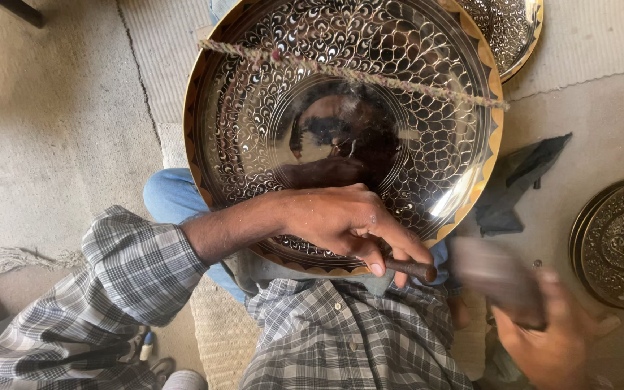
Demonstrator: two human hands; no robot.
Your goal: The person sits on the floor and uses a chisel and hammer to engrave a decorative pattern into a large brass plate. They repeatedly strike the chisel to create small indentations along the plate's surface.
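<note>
— From the head camera, what's at 12 o'clock?
— 1 big engraved brass tray (269,108) propped on the lap, a cord (370,72) across it. It looks stiff, heavy, slick; I'd hold it by the rim.
— And the hands?
— The left hand (341,220) pinches a slim chisel (413,269) against the rim at 6 o'clock. The right hand (550,339), at 4 o'clock, grips a blurred mallet (496,278).

Large engraved brass tray (341,108) tilted on lap, dark chisel (412,269) at its rim
</note>
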